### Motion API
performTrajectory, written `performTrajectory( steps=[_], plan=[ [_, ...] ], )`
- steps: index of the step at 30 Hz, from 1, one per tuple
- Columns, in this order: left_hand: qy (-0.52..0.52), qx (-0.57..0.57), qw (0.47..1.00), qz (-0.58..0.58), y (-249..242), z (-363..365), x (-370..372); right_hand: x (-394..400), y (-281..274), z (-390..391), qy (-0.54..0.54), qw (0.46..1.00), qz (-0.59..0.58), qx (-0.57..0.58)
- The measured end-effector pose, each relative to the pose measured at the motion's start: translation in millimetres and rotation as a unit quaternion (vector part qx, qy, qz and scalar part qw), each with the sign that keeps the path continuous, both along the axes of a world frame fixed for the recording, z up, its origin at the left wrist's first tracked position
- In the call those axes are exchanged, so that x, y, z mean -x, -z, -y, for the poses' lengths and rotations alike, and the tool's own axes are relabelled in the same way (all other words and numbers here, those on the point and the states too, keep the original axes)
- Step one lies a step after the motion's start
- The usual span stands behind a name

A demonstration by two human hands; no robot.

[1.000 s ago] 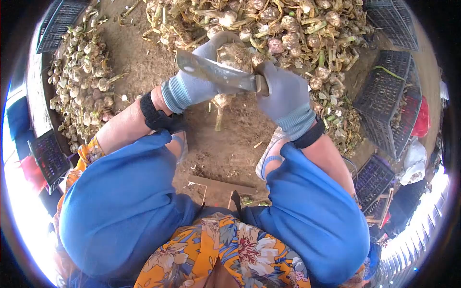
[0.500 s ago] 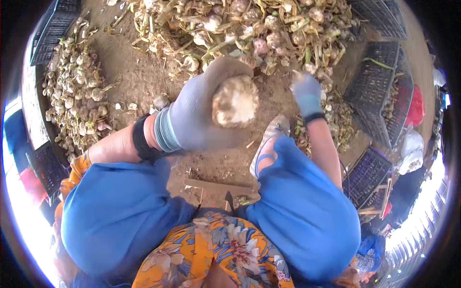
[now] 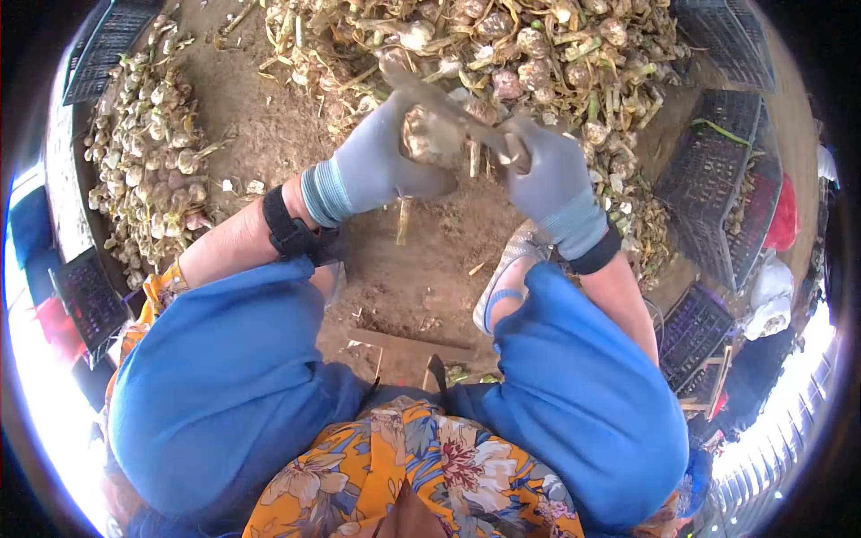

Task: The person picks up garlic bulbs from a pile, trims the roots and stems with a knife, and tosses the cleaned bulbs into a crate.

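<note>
Bulb (image 3: 429, 141): in my left hand (image 3: 378, 161), twelve o'clock. Knife (image 3: 451, 109): in my right hand (image 3: 550, 175), close by the bulb. Main garlic heap (image 3: 538, 63): on the ground (image 3: 404, 278), twelve to one, beyond both hands. Second heap (image 3: 148, 166): ten o'clock. First crate (image 3: 704, 175): two o'clock. Bag (image 3: 769, 300): three o'clock. Second crate (image 3: 90, 294): nine o'clock.

We look through one camera worn on the person's head, facing forward and steeply down. Nearest us, along the bottom edge, is the flowered top (image 3: 430, 471), with the blue trousers (image 3: 215, 386) spreading to either side. Farther out, above centre, we see the left hand (image 3: 384, 161) and the right hand (image 3: 549, 175) from above, at arm's reach. Beyond them, the top edge cuts off the garlic heap (image 3: 574, 58). Our view is very wide and round, dark at its corners, curving the crates (image 3: 708, 179) near its sides.
</note>
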State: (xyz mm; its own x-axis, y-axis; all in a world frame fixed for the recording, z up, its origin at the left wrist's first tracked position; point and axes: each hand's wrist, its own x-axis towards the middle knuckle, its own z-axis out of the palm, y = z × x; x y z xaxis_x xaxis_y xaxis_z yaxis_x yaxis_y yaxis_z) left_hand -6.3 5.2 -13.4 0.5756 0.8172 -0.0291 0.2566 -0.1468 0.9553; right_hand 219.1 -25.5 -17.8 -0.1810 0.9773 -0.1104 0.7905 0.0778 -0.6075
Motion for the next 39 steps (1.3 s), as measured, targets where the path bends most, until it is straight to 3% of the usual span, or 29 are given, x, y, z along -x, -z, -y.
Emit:
performTrajectory(
  steps=[3, 4, 8, 10, 12, 14, 15, 16, 17, 18, 19, 20, 21, 23, 24, 26, 27, 28, 29, 30, 31, 32, 34, 36, 37, 39],
  plan=[
    [0.041, 0.099, 0.994, 0.018, 1.2, -1.9, 2.2, 7.3, -0.5, 7.3, -0.065, 0.997, 0.029, -0.039],
    [0.010, 0.218, 0.975, 0.035, -5.5, 0.3, 0.1, 7.0, 2.5, 7.1, -0.067, 0.994, 0.071, -0.038],
    [-0.021, 0.241, 0.967, 0.073, 1.1, 9.9, 2.4, 0.9, 9.8, -5.3, -0.078, 0.993, 0.063, -0.069],
    [-0.025, 0.126, 0.985, 0.112, 5.6, 14.3, 4.3, -19.0, 31.2, -15.7, 0.045, 0.976, 0.183, 0.108],
    [0.011, 0.086, 0.993, 0.085, -11.4, 11.8, -0.4, -59.9, 38.0, -4.5, 0.093, 0.971, 0.198, 0.098],
    [0.060, 0.069, 0.995, -0.031, -12.5, 3.7, 2.4, -55.2, 40.8, -2.0, 0.130, 0.965, 0.201, 0.107],
    [0.114, -0.024, 0.982, -0.146, -11.0, -0.6, -1.1, -41.1, 23.8, 5.1, 0.099, 0.985, 0.128, 0.064],
    [0.247, -0.126, 0.913, -0.298, -4.3, -2.4, -14.1, -26.3, 8.8, -5.3, 0.069, 0.996, 0.050, -0.003],
    [0.360, -0.227, 0.791, -0.440, 5.6, -6.6, -24.8, -10.5, -3.7, -19.4, 0.066, 0.997, 0.046, -0.016],
    [0.358, -0.226, 0.791, -0.442, 20.2, 2.0, -26.5, 5.4, -17.0, -21.3, -0.034, 0.996, 0.078, 0.037],
    [0.292, -0.198, 0.841, -0.409, 38.4, 17.6, -29.3, 17.5, -24.3, -18.3, -0.133, 0.980, 0.111, 0.096],
    [0.221, -0.174, 0.884, -0.373, 49.4, 25.9, -32.7, 27.5, -25.4, -19.9, -0.132, 0.980, 0.114, 0.096],
    [0.220, -0.174, 0.885, -0.372, 50.2, 30.6, -34.8, 36.9, -24.8, -22.9, -0.176, 0.966, 0.159, 0.101],
    [0.364, -0.409, 0.683, -0.483, 51.2, 45.2, -32.6, 38.5, -19.6, -28.2, -0.224, 0.948, 0.198, 0.109],
    [0.464, -0.328, 0.632, -0.527, 26.0, 35.7, -33.6, 25.4, -15.4, -33.9, -0.157, 0.947, 0.240, 0.143],
    [0.388, -0.254, 0.622, -0.630, 4.4, 20.8, -13.8, -26.8, -2.1, -36.2, -0.034, 0.945, 0.286, 0.154],
    [0.282, -0.248, 0.653, -0.657, 35.3, 18.7, 21.8, -65.4, 5.5, -30.3, 0.013, 0.947, 0.289, 0.138],
    [0.255, -0.182, 0.623, -0.716, 18.9, -4.4, 55.8, -86.9, 0.0, -24.6, 0.102, 0.937, 0.301, 0.145],
    [0.164, -0.123, 0.596, -0.776, 10.0, -23.9, 95.8, -125.4, 13.3, -13.5, 0.109, 0.937, 0.305, 0.134],
    [0.136, -0.083, 0.486, -0.859, 18.9, -37.2, 137.4, -140.3, 9.2, -3.5, 0.153, 0.935, 0.280, 0.155],
    [0.200, -0.123, 0.491, -0.839, -26.2, -34.1, 143.3, -146.1, 12.9, 6.7, 0.142, 0.944, 0.278, 0.105],
    [0.171, -0.079, 0.477, -0.859, -31.9, -38.0, 133.6, -147.0, 17.7, 10.9, 0.135, 0.941, 0.275, 0.143],
    [0.114, -0.087, 0.695, -0.705, -12.3, -46.1, 113.0, -112.4, 13.7, 6.7, 0.125, 0.942, 0.262, 0.166],
    [0.083, -0.029, 0.764, -0.640, 18.6, -52.4, 57.4, -76.9, 20.5, -1.8, 0.104, 0.957, 0.216, 0.165],
    [0.113, -0.108, 0.775, -0.613, 57.2, -51.2, 52.4, -62.6, 23.7, -3.6, 0.087, 0.964, 0.183, 0.174],
    [0.123, -0.076, 0.773, -0.617, 78.1, -55.4, 32.5, -38.0, 29.4, 0.6, 0.065, 0.971, 0.162, 0.160]
  ],
)
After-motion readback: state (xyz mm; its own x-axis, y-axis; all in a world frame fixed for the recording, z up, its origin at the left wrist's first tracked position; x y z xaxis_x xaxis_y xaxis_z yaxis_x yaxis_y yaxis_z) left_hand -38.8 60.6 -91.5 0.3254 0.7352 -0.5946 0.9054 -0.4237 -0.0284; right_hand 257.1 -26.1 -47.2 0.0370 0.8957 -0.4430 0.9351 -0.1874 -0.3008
